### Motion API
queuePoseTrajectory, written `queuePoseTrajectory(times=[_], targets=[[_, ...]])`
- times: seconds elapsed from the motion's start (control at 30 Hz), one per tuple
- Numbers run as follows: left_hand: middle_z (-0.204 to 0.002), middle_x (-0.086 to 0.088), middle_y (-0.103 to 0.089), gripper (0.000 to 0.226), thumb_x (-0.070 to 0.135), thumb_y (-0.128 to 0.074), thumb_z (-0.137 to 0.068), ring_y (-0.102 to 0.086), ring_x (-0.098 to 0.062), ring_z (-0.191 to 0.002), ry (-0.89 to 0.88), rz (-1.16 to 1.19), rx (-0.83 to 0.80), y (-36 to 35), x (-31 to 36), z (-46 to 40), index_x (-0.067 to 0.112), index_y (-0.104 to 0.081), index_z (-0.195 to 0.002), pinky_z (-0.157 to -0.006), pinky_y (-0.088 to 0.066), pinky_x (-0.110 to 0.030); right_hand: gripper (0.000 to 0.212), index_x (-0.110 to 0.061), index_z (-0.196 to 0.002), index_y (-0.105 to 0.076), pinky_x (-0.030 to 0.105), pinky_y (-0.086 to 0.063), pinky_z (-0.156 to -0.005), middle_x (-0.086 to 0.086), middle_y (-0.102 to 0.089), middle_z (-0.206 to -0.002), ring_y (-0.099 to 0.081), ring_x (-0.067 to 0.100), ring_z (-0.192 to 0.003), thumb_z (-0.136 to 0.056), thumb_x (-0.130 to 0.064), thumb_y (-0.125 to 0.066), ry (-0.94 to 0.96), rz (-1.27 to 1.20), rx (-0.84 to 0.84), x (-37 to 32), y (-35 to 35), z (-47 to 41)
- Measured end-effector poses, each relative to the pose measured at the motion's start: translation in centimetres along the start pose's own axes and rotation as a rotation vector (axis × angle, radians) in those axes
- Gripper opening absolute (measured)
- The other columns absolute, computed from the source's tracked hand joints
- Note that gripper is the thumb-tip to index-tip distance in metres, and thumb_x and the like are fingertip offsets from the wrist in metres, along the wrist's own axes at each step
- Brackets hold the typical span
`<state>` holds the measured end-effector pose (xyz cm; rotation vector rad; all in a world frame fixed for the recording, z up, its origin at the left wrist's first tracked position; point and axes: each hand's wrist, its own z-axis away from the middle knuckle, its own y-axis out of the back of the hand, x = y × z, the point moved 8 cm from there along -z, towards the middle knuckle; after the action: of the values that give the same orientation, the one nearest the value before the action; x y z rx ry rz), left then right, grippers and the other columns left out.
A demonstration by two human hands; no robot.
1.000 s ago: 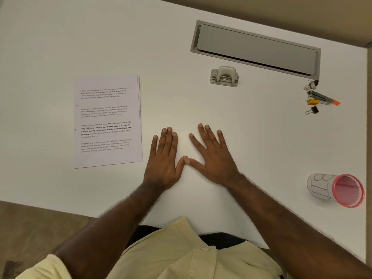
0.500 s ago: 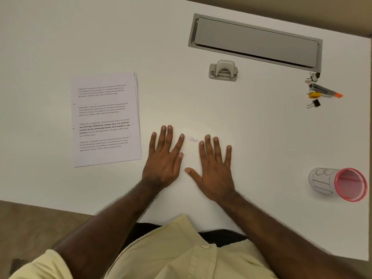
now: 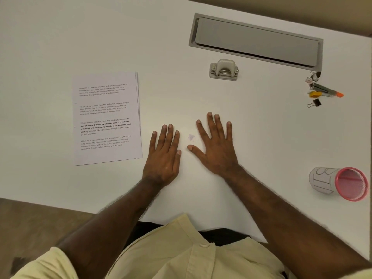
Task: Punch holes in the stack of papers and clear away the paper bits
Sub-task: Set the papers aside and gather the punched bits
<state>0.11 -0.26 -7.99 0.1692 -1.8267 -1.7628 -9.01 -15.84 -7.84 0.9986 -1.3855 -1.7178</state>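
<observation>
White desk [image 3: 60, 37], head view. At 9 o'clock of the frame: stack of papers [image 3: 106, 118], flat on the desk, long edges running roughly 12 to 6 o'clock. Top sheet carries four blocks of small printed text; the third block is partly bold. Sheets are slightly offset, so the edges of lower sheets show along the right side. Small dark marks sit at the left margin; whether they are punched holes cannot be told. Left hand [image 3: 164, 156] lies palm down just right of the stack's lower right corner, not touching it; fingers straight and close together, thumb tucked alongside, holding nothing. Between the two hands: paper bits [image 3: 191, 137], a small pale lilac cluster, faint against the white surface, loose on the desk, touched by neither hand. Right hand [image 3: 218, 150] lies palm down at 3 o'clock of the bits; fingers straight and spread apart, thumb angled out towards 9 o'clock under the bits, holding nothing. Hole punch [image 3: 223, 69], grey, stands at 12 o'clock of the right hand, well apart from it, lever up. Grey cable hatch [image 3: 256, 40] at 1 o'clock. Binder clips [image 3: 314, 102] and an orange-tipped marker [image 3: 326, 91] at 2 o'clock. Pink mesh cup [image 3: 340, 183], lying on its side at 4 o'clock, with a paper label.
</observation>
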Motion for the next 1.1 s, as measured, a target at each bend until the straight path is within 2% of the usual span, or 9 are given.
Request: queuePoseTrajectory(times=[0.2, 0.37, 0.57, 0.73, 0.87, 1.1], targets=[[-0.180, -0.012, -0.002, 0.065, 0.035, -0.025, -0.113, 0.003, -0.030, -0.167, 0.015, 0.002, -0.019, 0.0, 0.0, 0.0, 0.009, -0.013, -0.170, -0.134, -0.009, -0.059, 0.091, -0.029, -0.170, -0.010, 0.066, -0.010, -0.129, 0.008, 0.002, -0.180, 0.002, 0.030, -0.166, -0.099, -0.083, -0.028, 0.131, -0.013, 0.019, -1.7, -0.4, 2.5], [-0.180, -0.011, -0.002, 0.065, 0.035, -0.025, -0.112, 0.003, -0.029, -0.167, 0.022, 0.001, -0.027, 0.0, 0.0, -0.1, 0.009, -0.013, -0.171, -0.134, -0.010, -0.059, 0.093, -0.019, -0.171, -0.003, 0.059, -0.009, -0.133, 0.008, 0.006, -0.179, 0.004, 0.027, -0.166, -0.102, -0.079, -0.024, -0.047, -0.091, 0.041, -0.3, -0.6, 4.9], [-0.180, -0.010, 0.000, 0.065, 0.038, -0.020, -0.113, 0.004, -0.029, -0.167, 0.025, -0.009, -0.040, -0.1, 0.0, 0.0, 0.010, -0.011, -0.171, -0.133, -0.011, -0.059, 0.099, -0.016, -0.170, -0.009, 0.067, -0.008, -0.130, 0.011, 0.002, -0.179, 0.001, 0.033, -0.166, -0.099, -0.082, -0.027, -0.064, -0.008, 0.034, -1.3, -1.9, 6.7], [-0.180, -0.009, 0.003, 0.066, 0.040, -0.019, -0.113, 0.006, -0.028, -0.167, 0.039, -0.023, -0.064, -0.2, 0.0, -0.1, 0.012, -0.009, -0.171, -0.134, -0.009, -0.058, 0.096, -0.024, -0.171, -0.008, 0.072, -0.007, -0.127, 0.010, 0.002, -0.179, 0.001, 0.035, -0.166, -0.098, -0.085, -0.024, -0.059, 0.016, 0.029, -2.5, -1.8, 4.9], [-0.180, -0.009, 0.003, 0.066, 0.040, -0.017, -0.113, 0.006, -0.029, -0.167, 0.038, -0.028, -0.073, -0.1, 0.1, 0.0, 0.012, -0.009, -0.171, -0.134, -0.009, -0.059, 0.089, -0.032, -0.170, -0.007, 0.070, -0.009, -0.128, 0.008, 0.002, -0.180, 0.001, 0.034, -0.166, -0.100, -0.082, -0.026, -0.027, -0.022, 0.053, -2.2, -1.1, 5.1], [-0.180, -0.009, 0.005, 0.066, 0.041, -0.015, -0.112, 0.008, -0.028, -0.167, 0.051, -0.025, -0.077, -0.2, 0.0, 0.0, 0.012, -0.007, -0.171, -0.134, -0.008, -0.058, 0.081, -0.037, -0.169, -0.018, 0.069, -0.013, -0.127, 0.008, -0.001, -0.180, -0.002, 0.033, -0.166, -0.101, -0.079, -0.034, 0.088, -0.030, 0.043, -1.1, -1.5, 7.6]])
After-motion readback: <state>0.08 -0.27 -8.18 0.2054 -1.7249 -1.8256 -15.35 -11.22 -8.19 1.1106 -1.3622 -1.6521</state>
